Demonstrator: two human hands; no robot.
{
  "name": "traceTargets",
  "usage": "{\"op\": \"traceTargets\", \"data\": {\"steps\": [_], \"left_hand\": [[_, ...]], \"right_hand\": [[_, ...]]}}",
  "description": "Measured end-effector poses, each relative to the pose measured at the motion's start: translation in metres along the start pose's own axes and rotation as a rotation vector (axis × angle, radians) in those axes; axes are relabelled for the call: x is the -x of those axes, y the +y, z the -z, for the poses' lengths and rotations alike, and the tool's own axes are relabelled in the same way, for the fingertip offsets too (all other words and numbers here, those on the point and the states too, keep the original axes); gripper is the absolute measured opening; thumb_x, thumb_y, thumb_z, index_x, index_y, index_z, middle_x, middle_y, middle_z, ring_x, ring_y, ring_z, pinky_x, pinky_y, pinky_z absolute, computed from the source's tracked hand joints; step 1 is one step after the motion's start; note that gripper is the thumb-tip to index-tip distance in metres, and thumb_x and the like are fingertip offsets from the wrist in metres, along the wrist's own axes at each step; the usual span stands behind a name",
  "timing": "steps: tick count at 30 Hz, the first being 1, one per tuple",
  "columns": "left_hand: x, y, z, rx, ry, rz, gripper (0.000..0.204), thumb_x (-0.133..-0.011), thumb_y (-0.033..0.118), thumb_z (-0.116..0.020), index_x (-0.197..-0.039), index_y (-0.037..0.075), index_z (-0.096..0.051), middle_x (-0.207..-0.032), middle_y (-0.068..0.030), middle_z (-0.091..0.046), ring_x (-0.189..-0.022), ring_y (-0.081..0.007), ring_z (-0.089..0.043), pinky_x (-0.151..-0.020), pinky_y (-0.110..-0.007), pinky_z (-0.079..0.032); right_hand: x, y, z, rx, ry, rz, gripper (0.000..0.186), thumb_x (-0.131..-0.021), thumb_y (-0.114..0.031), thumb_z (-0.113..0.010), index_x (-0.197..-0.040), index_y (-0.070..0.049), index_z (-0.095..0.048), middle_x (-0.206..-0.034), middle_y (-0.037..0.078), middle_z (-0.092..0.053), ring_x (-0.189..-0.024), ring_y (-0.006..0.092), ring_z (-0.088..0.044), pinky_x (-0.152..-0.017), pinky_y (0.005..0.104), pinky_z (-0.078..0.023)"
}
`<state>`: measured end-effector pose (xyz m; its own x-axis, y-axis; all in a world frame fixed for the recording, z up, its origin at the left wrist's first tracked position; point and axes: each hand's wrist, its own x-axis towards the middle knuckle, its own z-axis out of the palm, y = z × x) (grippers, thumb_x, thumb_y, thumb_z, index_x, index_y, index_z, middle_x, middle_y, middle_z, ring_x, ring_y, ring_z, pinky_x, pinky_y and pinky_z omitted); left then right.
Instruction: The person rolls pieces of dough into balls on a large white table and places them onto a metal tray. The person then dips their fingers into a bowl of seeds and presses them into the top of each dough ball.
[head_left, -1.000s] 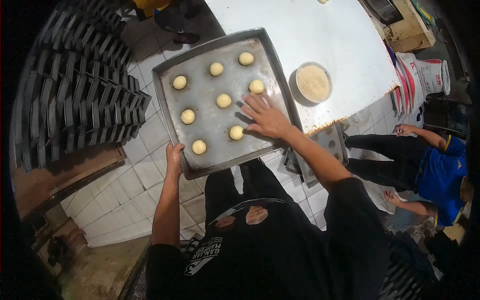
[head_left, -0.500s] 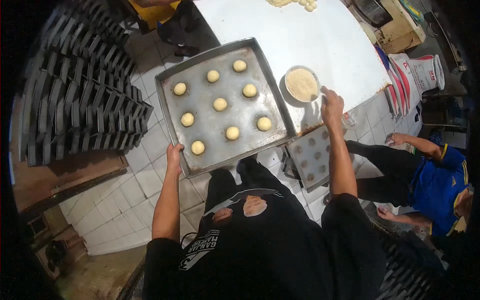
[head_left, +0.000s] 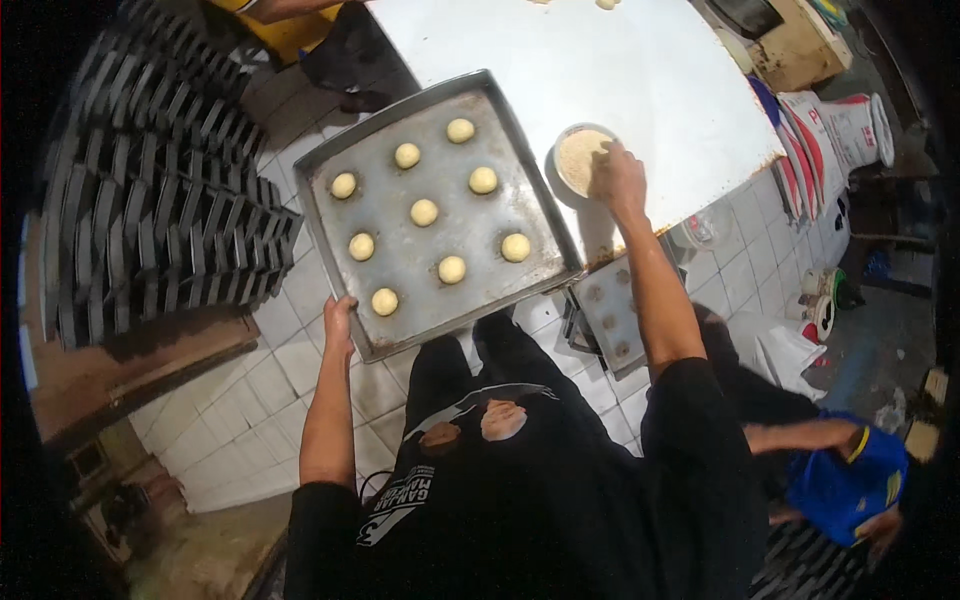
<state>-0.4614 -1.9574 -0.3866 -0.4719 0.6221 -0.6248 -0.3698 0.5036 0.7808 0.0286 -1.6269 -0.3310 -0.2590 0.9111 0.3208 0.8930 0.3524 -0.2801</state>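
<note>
Left hand (head_left: 340,322): holds tray (head_left: 395,226), 7 o'clock | Right hand (head_left: 624,182): moved over bowl (head_left: 556,168), 4 o'clock side; grip indeterminable | Crumbs (head_left: 578,156): apparently reachable

A white table (head_left: 690,110) bears pale lumps (head_left: 606,4) and a bowl (head_left: 559,172) of crumbs (head_left: 579,156).

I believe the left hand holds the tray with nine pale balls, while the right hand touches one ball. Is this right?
Not quite: in the head view, the right hand is at the bowl, touching none of the nine pale balls. The left hand does hold the tray.
</note>
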Motion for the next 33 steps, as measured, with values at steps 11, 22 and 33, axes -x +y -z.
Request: {"op": "traceTargets", "data": {"steps": [11,22,33], "left_hand": [[0.005,0.007,-0.012,0.068,-0.012,-0.01,0.042,-0.081,0.01,-0.059,-0.121,-0.001,-0.058,-0.096,-0.0087,-0.063,-0.082,-0.0214,-0.064,-0.075,-0.037,-0.057],[0.004,-0.005,-0.006,0.182,-0.061,0.005,0.039,-0.085,0.004,-0.054,-0.123,-0.002,-0.058,-0.102,-0.0086,-0.066,-0.091,-0.0211,-0.065,-0.084,-0.038,-0.055],[0.007,0.006,-0.01,0.239,-0.082,-0.033,0.038,-0.086,0.004,-0.054,-0.123,-0.001,-0.058,-0.103,-0.0079,-0.065,-0.09,-0.0192,-0.064,-0.082,-0.036,-0.054]], "right_hand": [[-0.002,-0.123,-0.01,-0.566,-0.083,-0.059,0.036,-0.091,-0.01,-0.072,-0.124,-0.003,-0.06,-0.095,0.014,-0.073,-0.089,0.0308,-0.072,-0.078,0.0407,-0.056],[0.011,-0.165,-0.07,-0.112,-0.121,0.337,0.039,-0.088,-0.006,-0.067,-0.127,-0.011,-0.065,-0.101,0.013,-0.069,-0.096,0.0315,-0.063,-0.085,0.0431,-0.049],[0.024,-0.18,-0.054,0.051,-0.155,0.442,0.067,-0.079,-0.001,-0.058,-0.145,-0.007,-0.051,-0.143,0.02,-0.056,-0.14,0.0325,-0.047,-0.121,0.0525,-0.028]]}}
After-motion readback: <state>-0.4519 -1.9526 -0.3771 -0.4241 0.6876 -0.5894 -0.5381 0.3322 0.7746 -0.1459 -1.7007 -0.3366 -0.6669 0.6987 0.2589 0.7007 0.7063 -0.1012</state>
